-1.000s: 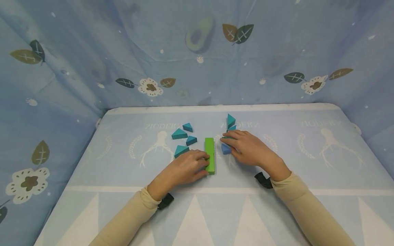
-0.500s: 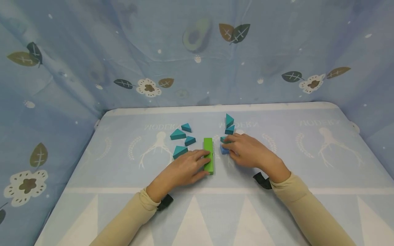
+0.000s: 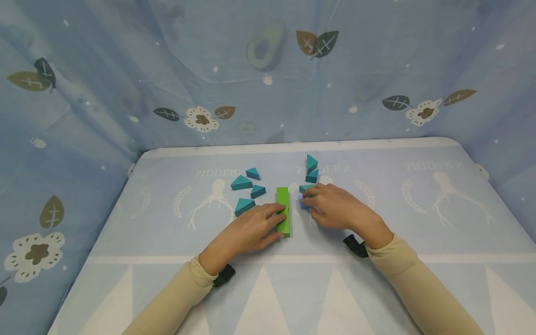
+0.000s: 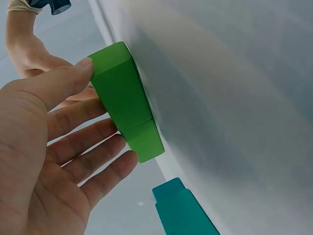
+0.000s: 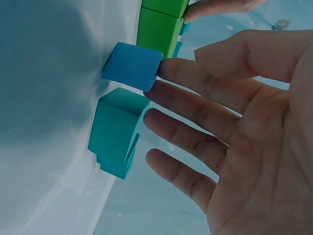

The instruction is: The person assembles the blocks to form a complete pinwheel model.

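Touching the blue block (image 5: 131, 67) with index and middle fingertips, the right hand (image 3: 341, 207) has nearly straight fingers, thumb apart; nothing clasped. Left hand (image 3: 254, 228): fingers loosely extended onto the green bar (image 3: 283, 199), thumb at its near end; contact only, no wrap.

Change over the last 1 s: right fingertips sit lower in the head view, uncovering the middle teal block (image 3: 311, 177); blue block lies slightly closer to the green bar. Judgement: blue block's placement is being adjusted while the left hand steadies the bar.

Blue block: short, plain, 4-sided face, right of the bar and apart from it. Green bar: bright, long, cross seam, so probably 2 pieces end to end. Just beyond blue, the near teal block (image 5: 115, 117); contact unclear. Farther: far teal block (image 3: 311, 164). Left of the bar: 4 teal wedges (image 3: 241, 184). Behind: patterned curtain (image 3: 176, 60).
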`<state>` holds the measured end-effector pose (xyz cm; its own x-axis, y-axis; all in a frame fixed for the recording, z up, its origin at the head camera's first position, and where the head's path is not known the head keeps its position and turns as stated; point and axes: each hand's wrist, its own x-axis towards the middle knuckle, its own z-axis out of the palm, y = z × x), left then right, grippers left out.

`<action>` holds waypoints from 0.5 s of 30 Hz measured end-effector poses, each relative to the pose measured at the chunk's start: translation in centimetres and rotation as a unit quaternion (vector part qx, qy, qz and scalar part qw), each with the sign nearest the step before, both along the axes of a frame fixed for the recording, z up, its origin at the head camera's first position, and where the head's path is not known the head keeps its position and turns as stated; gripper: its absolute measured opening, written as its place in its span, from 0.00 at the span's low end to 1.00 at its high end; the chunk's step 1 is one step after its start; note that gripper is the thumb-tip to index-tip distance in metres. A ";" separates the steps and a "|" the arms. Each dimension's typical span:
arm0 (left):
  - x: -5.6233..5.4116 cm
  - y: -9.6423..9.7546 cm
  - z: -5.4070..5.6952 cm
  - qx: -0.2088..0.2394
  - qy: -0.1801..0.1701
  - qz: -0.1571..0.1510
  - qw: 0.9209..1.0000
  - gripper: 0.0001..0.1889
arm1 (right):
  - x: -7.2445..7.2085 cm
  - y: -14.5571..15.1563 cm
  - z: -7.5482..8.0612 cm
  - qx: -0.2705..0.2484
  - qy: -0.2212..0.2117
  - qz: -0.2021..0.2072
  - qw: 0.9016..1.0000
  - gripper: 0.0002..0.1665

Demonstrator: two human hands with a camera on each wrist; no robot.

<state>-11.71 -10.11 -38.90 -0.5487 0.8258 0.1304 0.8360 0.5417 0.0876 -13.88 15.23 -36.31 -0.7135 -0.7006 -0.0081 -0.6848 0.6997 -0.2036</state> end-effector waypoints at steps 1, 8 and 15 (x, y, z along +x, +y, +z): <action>0.0 0.0 0.0 0.000 0.001 -0.001 1.000 0.23 | 0.0 0.0 0.0 0.002 -0.001 0.000 1.000 0.20; 0.0 -0.1 0.1 0.007 0.011 -0.006 1.000 0.23 | -0.2 -0.2 -0.4 0.009 -0.002 -0.002 1.000 0.25; 0.0 -0.1 -0.1 0.010 0.019 -0.010 1.000 0.23 | -0.3 -0.3 -0.8 0.014 -0.004 -0.005 1.000 0.27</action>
